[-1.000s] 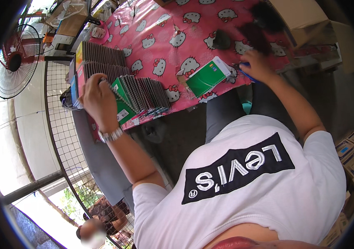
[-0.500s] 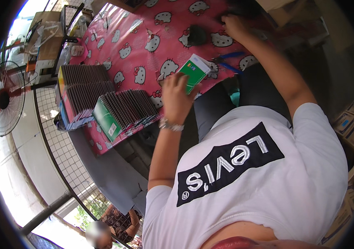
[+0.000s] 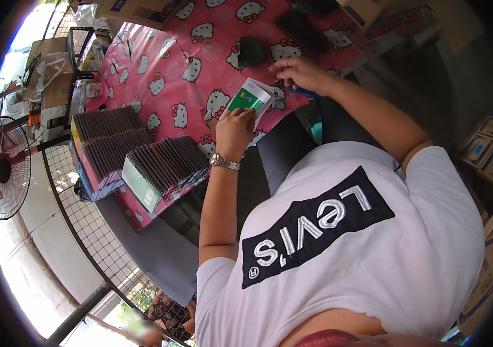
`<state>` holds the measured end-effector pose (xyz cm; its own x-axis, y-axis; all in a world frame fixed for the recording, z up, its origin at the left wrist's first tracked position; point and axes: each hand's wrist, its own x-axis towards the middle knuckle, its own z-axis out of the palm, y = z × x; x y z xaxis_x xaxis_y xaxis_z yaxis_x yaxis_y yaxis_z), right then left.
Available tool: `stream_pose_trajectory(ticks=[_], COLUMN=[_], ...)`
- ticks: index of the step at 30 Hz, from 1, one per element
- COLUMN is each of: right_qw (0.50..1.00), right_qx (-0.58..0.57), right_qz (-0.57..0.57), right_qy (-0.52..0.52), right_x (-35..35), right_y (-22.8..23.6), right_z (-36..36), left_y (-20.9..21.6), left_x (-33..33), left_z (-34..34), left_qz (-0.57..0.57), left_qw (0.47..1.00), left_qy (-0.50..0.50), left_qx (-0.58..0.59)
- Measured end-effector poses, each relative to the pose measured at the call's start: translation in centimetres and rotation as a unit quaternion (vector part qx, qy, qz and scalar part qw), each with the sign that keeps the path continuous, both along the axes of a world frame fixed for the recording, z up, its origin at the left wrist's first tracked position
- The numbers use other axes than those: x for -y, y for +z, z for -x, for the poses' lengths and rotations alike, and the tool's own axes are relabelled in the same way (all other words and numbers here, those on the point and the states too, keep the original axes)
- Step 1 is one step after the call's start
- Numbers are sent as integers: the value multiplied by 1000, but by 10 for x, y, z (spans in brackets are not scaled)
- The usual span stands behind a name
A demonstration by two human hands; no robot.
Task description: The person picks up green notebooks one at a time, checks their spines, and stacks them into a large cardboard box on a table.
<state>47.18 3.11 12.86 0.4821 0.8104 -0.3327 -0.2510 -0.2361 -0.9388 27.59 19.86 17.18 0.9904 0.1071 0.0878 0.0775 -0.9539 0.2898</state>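
Head view: left hand (image 3: 235, 127) on a green notebook (image 3: 239, 102), right hand (image 3: 298, 75) just beside it

The green notebook lies near the table's near edge, slanted, its pale pages showing along the far and right sides. The left hand's fingers are close together over its near-left end; the thumb is hidden, so I cannot tell whether they clamp it. To the right, the right hand hangs with fingers bent and slightly apart. Next to it is a blue tool (image 3: 305, 92); whether they touch is unclear. Beyond the notebook, a dark lump (image 3: 250, 53) rests on the pink patterned tablecloth (image 3: 159, 61). At left stand two rows of spiral notebooks, the nearer row (image 3: 165, 165) and the farther row (image 3: 107, 139). A silver wristwatch (image 3: 224, 162) circles the left wrist.
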Motion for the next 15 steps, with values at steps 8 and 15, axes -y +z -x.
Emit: stream_pose_trajectory(ticks=[8, 15], right_qw=[1000, 995], right_qx=[6, 95], right_qz=[-5, 3], right_qy=[-26, -11], right_x=[10, 5], right_y=[-7, -16], right_z=[59, 64], left_y=[-4, -2], left_x=[-5, -10], left_z=[-1, 1], left_qz=[44, 78], left_qw=[999, 997], left_qy=[5, 15], left_qx=[22, 22])
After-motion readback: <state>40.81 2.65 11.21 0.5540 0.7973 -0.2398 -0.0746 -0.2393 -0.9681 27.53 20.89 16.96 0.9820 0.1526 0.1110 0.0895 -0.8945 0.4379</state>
